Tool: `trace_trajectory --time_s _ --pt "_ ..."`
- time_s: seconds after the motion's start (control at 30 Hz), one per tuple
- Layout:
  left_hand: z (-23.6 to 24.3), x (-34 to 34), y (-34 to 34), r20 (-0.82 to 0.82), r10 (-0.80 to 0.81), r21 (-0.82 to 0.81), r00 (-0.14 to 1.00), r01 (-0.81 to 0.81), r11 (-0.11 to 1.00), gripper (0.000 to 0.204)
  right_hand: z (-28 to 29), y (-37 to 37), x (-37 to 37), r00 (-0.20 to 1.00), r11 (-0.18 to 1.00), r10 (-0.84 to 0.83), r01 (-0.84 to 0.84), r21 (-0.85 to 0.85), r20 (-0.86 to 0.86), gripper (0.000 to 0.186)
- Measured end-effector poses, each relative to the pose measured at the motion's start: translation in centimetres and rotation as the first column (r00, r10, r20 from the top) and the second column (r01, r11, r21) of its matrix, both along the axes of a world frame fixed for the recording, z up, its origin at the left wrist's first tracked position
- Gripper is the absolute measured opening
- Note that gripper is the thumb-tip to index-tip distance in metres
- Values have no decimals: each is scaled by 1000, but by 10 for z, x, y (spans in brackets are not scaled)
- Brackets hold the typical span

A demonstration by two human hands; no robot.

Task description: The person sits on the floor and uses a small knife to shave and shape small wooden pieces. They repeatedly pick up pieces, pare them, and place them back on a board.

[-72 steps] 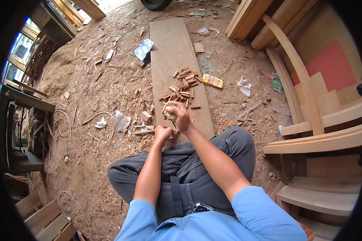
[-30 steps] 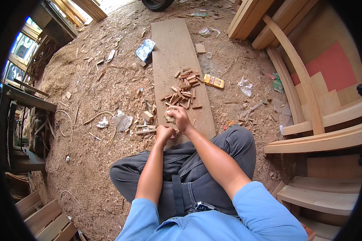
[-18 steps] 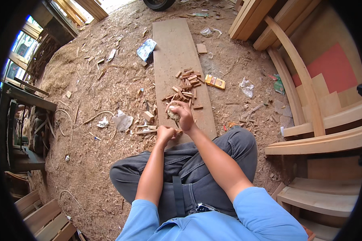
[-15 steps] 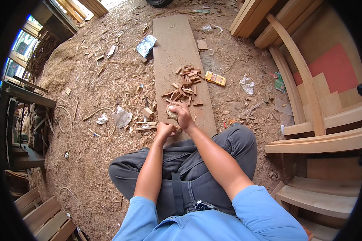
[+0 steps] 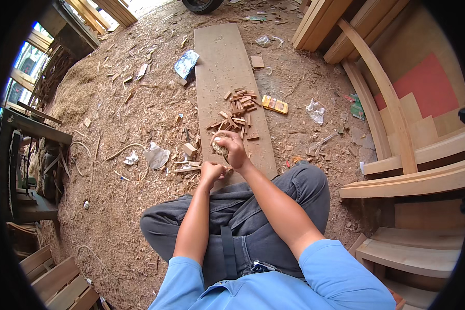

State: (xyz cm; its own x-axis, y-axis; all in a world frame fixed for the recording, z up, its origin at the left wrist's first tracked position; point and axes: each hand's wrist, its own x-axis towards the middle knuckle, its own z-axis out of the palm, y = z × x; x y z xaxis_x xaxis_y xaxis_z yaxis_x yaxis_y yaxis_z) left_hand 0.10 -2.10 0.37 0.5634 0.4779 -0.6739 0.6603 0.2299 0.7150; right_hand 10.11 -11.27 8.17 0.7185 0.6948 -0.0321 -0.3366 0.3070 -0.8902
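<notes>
I sit cross-legged at the near end of a long flat wooden board [image 5: 225, 57] on the ground. My right hand [image 5: 233, 150] is closed round a rough, tan, fibrous-looking wad [image 5: 220, 146]; its exact kind is unclear. Close by on the left, my left hand [image 5: 212, 172] has its fingers pinched together low over the board. Whatever lies between them is too small and covered to name. Just beyond my hands, a loose heap of small brown wood pieces [image 5: 238, 109] rests on the board.
Wood shavings cover the ground. Left of my hands lie light offcuts [image 5: 189, 150] and a white scrap [image 5: 156, 155]. A yellow packet [image 5: 275, 104] sits right of the board, a blue-white packet [image 5: 186, 64] left. Wooden frames [image 5: 398, 103] stand at right, a dark machine [image 5: 31, 155] at left.
My right hand and the wad have tilted slightly, with more of the wad showing. The left hand has shifted only a little. The whole view has moved slightly.
</notes>
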Motion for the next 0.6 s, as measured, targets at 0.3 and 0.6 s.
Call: trace_trajectory --time_s 0.3,0.6 --pt "-2 1 1 -27 17 -39 1000 -18 999 11 -4 3 -1 998 998 69 -69 -5 0 20" --pt "4 3 0 -8 31 -32 999 -31 999 10 -4 0 2 990 997 52 -43 65 -132 19"
